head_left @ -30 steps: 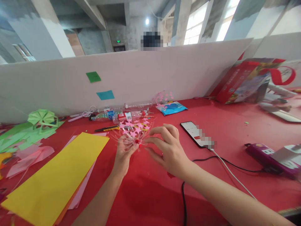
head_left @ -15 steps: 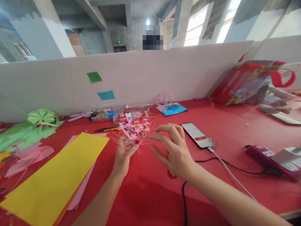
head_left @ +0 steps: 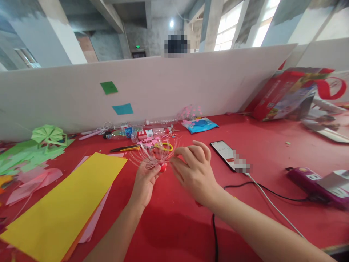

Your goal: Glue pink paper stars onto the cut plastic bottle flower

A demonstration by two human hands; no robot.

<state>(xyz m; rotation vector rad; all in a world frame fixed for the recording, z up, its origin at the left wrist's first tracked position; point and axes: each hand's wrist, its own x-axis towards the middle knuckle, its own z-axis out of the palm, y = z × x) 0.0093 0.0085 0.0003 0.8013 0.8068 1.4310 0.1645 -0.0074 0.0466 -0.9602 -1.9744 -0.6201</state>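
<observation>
My left hand (head_left: 144, 182) holds a clear plastic piece cut into thin strips (head_left: 152, 154) by its red cap (head_left: 163, 167). The strips fan upward and outward above the cap. My right hand (head_left: 195, 171) is at the right edge of the strips, thumb and fingertips pinched together around strip ends too fine to make out clearly. Behind the strips lie pink paper stars (head_left: 148, 142) and yellow scissor handles (head_left: 166, 146), partly covered by them. A yellow and black cutter (head_left: 125, 148) rests to the left.
Yellow paper (head_left: 68, 203) and green paper pieces (head_left: 29, 158) lie left. Plastic bottles (head_left: 147, 134) and a blue packet (head_left: 200, 125) stand along the white partition (head_left: 163, 87). A phone (head_left: 223, 154) with a cable, a purple box (head_left: 313, 185) and a red bag (head_left: 280, 94) are right.
My right hand has moved slightly left and its fingers have closed at the strips. The held piece has tilted, with its red cap now lower and strips pointing up.
</observation>
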